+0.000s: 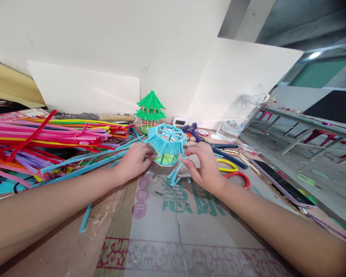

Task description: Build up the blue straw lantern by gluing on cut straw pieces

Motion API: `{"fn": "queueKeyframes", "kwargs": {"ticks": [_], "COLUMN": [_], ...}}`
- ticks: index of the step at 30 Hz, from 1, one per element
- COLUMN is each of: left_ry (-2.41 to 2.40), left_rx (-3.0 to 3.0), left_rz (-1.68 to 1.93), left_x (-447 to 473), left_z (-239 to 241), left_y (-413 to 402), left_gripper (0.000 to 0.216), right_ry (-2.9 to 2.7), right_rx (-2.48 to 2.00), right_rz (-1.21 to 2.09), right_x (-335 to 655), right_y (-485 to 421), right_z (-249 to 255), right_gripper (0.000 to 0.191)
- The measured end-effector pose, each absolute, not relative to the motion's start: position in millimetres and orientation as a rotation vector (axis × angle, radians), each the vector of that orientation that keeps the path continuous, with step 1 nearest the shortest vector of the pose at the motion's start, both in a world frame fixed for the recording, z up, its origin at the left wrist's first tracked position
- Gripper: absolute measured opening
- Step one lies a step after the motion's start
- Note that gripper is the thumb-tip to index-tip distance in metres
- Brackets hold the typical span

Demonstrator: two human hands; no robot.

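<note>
A small model pavilion (173,144) of light-blue pipe cleaners stands on the board in front of me, with a ring-shaped, spoked top and a pale green base. At its left side my left hand (136,159) is closed, fingers curled and thumb against the model's edge. My right hand (204,164) pinches at the right edge of the sloping blue roof, thumb and forefinger almost meeting; what exactly lies between them is too small to see. Short cut blue pipe cleaner pieces (174,177) lie just below the model, near my right thumb.
A green tiered pavilion (151,109) stands behind. Bundles of coloured pipe cleaners (46,132) fill the left. Rightward are a glue gun (192,132), red-and-yellow-handled scissors (238,177), dark-handled pliers (230,157), a phone (281,181) and a clear plastic jug (238,117).
</note>
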State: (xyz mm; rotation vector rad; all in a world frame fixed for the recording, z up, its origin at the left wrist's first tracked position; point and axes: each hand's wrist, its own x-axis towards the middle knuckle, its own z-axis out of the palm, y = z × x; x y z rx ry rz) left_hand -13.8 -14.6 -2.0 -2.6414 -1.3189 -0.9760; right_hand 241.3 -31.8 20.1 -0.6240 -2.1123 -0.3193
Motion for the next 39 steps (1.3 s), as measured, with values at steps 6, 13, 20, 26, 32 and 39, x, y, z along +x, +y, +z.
{"fn": "queueKeyframes", "kwargs": {"ticks": [6, 13, 20, 26, 32, 39], "left_ry": [-1.337, -1.361, -1.347, -1.348, -1.347, -1.375], "left_rx": [-2.648, -2.654, -2.65, -2.648, -2.647, -2.647], "left_rz": [-1.003, -0.994, -0.992, -0.987, -0.982, -0.972], "left_x": [-14.4, -14.3, -14.0, -13.8, -13.9, -13.9], "left_z": [-1.4, -2.1, -1.0, -0.8, -0.8, -0.3], "left_y": [-14.5, -14.5, -15.2, -15.4, -14.8, -15.5], "left_gripper": [0.024, 0.025, 0.024, 0.025, 0.025, 0.025], "right_ry": [-1.955, -1.888, -1.706, -1.663, -1.728, -1.703], "right_rx": [-0.865, -0.935, -0.847, -0.825, -0.847, -0.864], "right_rz": [0.186, 0.76, 1.066, 1.148, 1.063, 1.049], "right_x": [237.9, 230.2, 227.8, 228.1, 227.2, 225.2], "right_y": [-31.4, -32.8, -31.6, -33.0, -36.6, -35.5], "right_z": [21.2, 24.3, 17.4, 15.9, 20.1, 18.6], "right_gripper": [0.026, 0.042, 0.037, 0.03, 0.028, 0.035]}}
